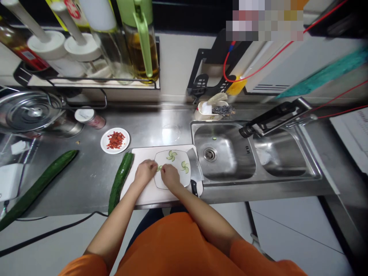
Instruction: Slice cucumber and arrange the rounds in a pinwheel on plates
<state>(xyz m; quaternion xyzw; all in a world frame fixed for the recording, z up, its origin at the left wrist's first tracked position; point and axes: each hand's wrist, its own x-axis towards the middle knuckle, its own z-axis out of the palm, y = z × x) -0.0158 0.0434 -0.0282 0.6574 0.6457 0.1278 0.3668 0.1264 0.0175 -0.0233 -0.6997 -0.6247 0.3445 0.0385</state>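
A square plate with a thin dark rim (172, 188) rests on a white cutting board (140, 197). Two pinwheels of cucumber slices lie on it, one at the top (171, 155) and one at the right (184, 166). Over the plate's left side, my left hand (145, 171) and my right hand (170, 176) meet with fingers pinched at small cucumber slices (160, 168); the fingertips partly hide them. A cleaver (196, 166) lies along the board's right edge, its black handle toward me. A cut cucumber (121, 178) lies against the board's left side.
A small white plate of red goji berries (115, 140) sits behind the board. A long cucumber (40, 188) lies at left, near a lidded pot (63, 122) and a jar (90, 118). To the right is a double sink (224, 153) with a black faucet (267, 119).
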